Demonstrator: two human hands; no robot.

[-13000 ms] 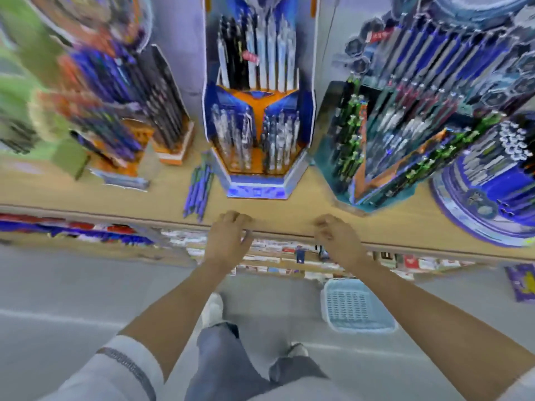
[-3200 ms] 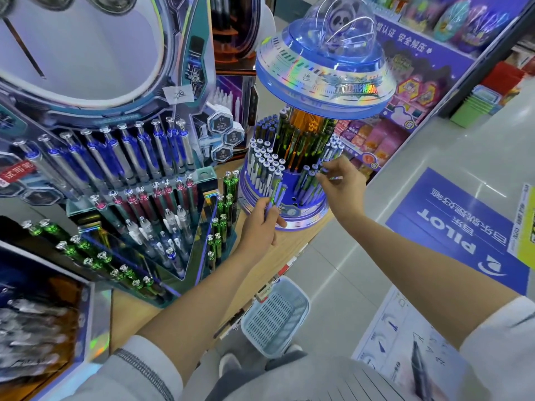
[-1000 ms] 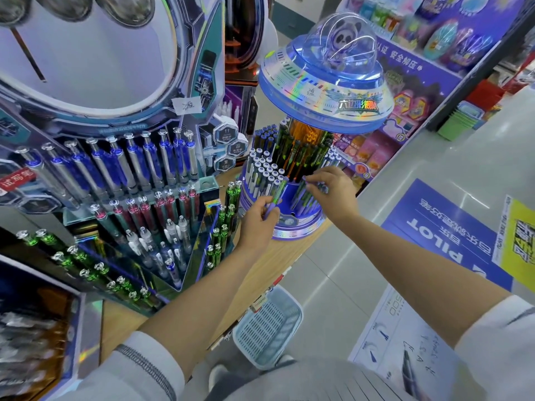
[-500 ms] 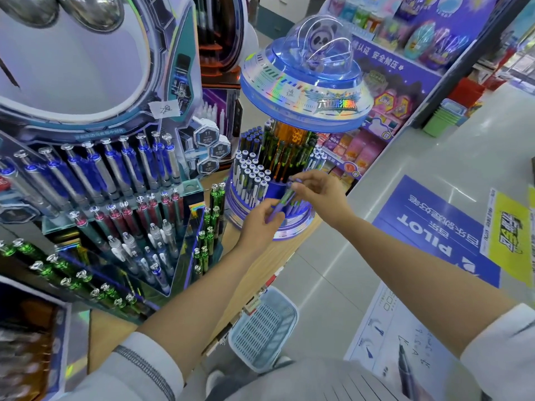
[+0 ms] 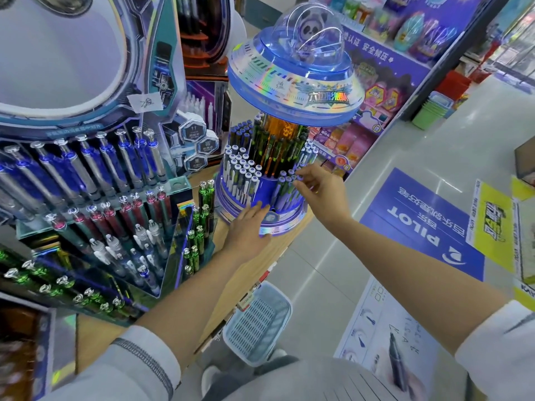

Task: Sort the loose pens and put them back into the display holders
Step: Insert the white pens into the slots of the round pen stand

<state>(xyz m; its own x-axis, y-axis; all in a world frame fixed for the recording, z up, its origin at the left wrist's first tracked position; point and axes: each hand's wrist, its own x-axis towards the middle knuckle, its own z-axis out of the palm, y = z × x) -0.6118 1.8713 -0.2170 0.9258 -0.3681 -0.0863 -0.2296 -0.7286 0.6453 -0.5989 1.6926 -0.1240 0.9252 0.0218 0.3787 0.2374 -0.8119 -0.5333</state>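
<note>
Pens [image 5: 283, 193] stand upright in the compartments of the round display holder [image 5: 285, 224], which sits at the corner of the wooden table [image 5: 275, 248]. A purple-barrelled group fills the front right compartment; a white-capped group [image 5: 243, 175] stands in the compartment to its left. The right hand [image 5: 321, 188] reaches in from the right, and its thumb and curled fingertips [image 5: 298, 180] pinch the top of pens in the purple group. The left hand [image 5: 246, 227] is flat and holds nothing, fingers straight and together, their tips touching the blue wall of the holder just above its base rim. A saucer-shaped canopy [image 5: 289, 91] with a clear dome tops the holder. A tiered pen rack [image 5: 121, 204] stands just beside the holder on its left. A light blue basket [image 5: 257, 322] rests on the floor [image 5: 318, 273] below the table edge.
</note>
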